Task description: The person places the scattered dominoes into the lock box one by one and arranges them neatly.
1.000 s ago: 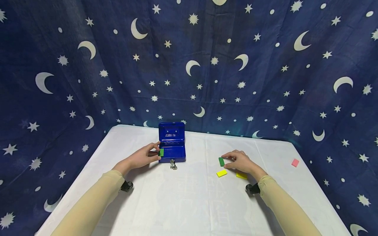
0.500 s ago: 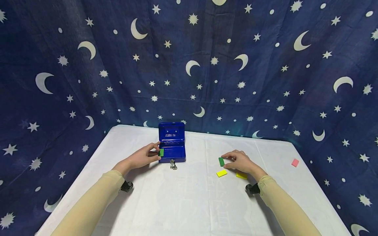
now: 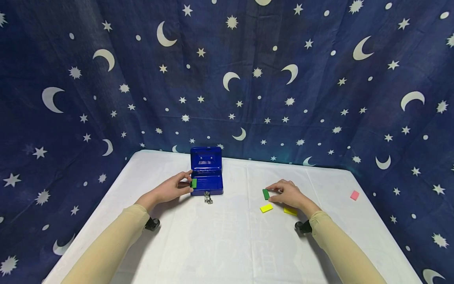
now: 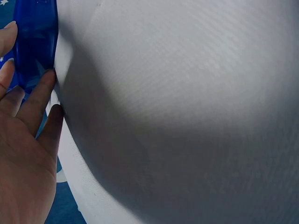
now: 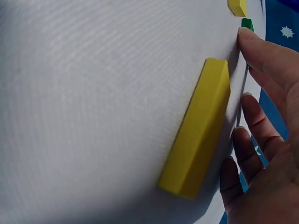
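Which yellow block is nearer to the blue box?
In head view, the left yellow block; the other one, partly hidden by the right hand, lies farther.

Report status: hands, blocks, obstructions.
Left hand against open blue box. Right hand at darker green block, grip unclear. Yellow block close by, seemingly not obstructing.

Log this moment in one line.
left hand: at open blue box; right hand: at dark green block; yellow blocks, pink block: on table

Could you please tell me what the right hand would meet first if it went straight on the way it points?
Probably the dark green block, just ahead of the right hand; whether they touch is unclear.
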`<state>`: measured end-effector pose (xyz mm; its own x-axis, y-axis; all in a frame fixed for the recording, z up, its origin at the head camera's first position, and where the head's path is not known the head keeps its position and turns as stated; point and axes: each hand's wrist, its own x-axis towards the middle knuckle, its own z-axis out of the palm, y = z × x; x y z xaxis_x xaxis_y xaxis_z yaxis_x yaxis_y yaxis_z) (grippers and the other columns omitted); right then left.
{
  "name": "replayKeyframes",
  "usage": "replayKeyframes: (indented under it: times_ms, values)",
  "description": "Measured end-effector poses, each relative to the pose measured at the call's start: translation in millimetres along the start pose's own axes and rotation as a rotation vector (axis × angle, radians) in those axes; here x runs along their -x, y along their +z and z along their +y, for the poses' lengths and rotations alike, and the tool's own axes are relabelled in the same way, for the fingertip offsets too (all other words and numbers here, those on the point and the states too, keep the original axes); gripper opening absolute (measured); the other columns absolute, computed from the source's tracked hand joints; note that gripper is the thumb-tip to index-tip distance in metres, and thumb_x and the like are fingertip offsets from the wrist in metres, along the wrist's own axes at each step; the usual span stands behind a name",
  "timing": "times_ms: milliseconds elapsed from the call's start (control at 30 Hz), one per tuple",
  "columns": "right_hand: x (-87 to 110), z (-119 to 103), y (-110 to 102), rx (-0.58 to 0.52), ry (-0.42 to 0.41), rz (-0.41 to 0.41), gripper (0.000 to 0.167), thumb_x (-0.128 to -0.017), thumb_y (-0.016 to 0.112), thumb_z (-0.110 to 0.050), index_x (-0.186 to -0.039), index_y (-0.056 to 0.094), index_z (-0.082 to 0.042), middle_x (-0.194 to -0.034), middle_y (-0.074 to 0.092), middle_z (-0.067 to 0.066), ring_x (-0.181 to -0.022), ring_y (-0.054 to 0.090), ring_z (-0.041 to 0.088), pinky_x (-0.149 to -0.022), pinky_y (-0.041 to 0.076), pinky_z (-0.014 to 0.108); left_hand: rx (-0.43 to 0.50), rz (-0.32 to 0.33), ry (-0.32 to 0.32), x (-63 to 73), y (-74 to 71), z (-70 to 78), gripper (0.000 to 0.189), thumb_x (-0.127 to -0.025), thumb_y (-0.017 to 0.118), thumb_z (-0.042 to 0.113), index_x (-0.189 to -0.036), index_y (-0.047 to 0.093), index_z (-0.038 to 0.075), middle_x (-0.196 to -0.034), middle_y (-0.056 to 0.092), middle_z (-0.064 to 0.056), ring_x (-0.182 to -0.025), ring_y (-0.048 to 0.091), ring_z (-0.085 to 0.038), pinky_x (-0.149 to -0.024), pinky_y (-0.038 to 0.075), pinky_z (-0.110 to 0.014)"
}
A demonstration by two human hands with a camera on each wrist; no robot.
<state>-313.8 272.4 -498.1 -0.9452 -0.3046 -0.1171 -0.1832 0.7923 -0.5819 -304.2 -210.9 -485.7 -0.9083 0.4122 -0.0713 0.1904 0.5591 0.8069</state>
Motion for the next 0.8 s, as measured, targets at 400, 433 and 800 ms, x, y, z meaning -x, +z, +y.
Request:
replayKeyframes:
  times_ms: [400, 433, 800]
  values:
    - [-1.0, -6.2, -1.2, 0.042, -0.026, 0.002, 0.042, -0.085, 0.083, -0.035, -0.124, 0.074, -0.024, -0.106, 0.063, -0.004, -0.099, 0.047, 0.021, -0.084, 0.041, 0.038, -0.027, -0.002, -0.009, -0.6, -2.4, 0.8, 0.034, -0.101, 0.066, 0.027, -0.123, 0.051, 0.007, -0.168, 0.022, -0.008, -0.137, 0.049, -0.034, -0.116, 0.034, -0.053]
    - [-0.9, -7.3, -1.4, 0.051, -0.029, 0.002, 0.041, -0.085, 0.083, -0.035, -0.124, 0.074, -0.024, -0.105, 0.063, -0.004, -0.098, 0.047, 0.021, -0.083, 0.041, 0.038, -0.030, -0.002, -0.015, -0.8, -2.5, 0.8, 0.034, -0.101, 0.067, 0.028, -0.123, 0.051, 0.008, -0.168, 0.022, -0.007, -0.137, 0.049, -0.034, -0.116, 0.034, -0.052]
    - [-5.4, -18.2, -6.1, 0.061, -0.019, 0.032, 0.043, -0.084, 0.083, -0.035, -0.124, 0.073, -0.021, -0.105, 0.062, -0.001, -0.100, 0.048, 0.023, -0.083, 0.042, 0.040, -0.009, -0.004, -0.014, 0.1, -0.4, 1.9, 0.035, -0.100, 0.067, 0.027, -0.123, 0.051, 0.007, -0.167, 0.022, -0.008, -0.137, 0.049, -0.035, -0.117, 0.033, -0.053]
